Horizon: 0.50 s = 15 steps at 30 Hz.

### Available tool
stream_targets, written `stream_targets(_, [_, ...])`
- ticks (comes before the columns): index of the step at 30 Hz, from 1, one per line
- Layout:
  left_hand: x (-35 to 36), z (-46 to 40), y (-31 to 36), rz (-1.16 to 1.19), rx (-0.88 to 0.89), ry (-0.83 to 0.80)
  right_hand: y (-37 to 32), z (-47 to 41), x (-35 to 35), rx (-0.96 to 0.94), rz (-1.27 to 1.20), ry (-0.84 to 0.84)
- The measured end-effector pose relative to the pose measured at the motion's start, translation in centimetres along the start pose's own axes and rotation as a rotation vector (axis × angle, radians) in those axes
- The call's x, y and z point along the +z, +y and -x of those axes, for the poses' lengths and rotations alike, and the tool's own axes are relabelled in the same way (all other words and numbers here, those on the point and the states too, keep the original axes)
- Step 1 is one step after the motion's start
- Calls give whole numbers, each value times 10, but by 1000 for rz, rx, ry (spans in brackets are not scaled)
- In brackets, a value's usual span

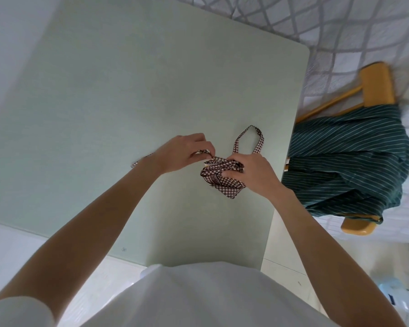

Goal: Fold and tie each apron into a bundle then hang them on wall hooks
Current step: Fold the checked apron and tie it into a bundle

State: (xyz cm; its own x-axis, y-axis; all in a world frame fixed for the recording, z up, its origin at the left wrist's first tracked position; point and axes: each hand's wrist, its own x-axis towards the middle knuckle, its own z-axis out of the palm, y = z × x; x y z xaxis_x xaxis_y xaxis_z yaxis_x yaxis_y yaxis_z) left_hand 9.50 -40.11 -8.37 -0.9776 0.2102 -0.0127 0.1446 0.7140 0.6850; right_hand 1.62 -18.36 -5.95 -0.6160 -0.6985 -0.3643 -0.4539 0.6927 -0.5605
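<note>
Head view: brown-and-white checked cloth apron (219, 179), folded into a small bundle, on pale green tabletop (128, 90) near its right edge. Right hand (250, 172) grips the bundle; left hand (183, 153) pinches its tie strap (203, 152). Neck loop (249, 139) lies flat beyond. Dark green striped cloth (350, 161) drapes a yellow wooden chair (377, 83) just past the edge.

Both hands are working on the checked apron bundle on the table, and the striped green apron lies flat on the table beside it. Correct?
Not quite. The head view shows the striped green apron draped over the wooden chair beside the table, not on it. Both the left hand and right hand do work the checked apron bundle.
</note>
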Motion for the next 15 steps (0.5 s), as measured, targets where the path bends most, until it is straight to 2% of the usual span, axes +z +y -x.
stream_targets(4, [-1,-1,2,-181,137,176,-1,-3,1,18,-1,-10])
stream_targets(11, [3,-1,-6,-270,337,393,0,-5,0,41,1,-13])
stream_targets(13, [5,-6,-7,-275,323,423,-1,-4,-1,36,-5,-18])
stream_targets(15, [6,-10,-5,-288,222,410,-1,-3,-1,25,-18,-41])
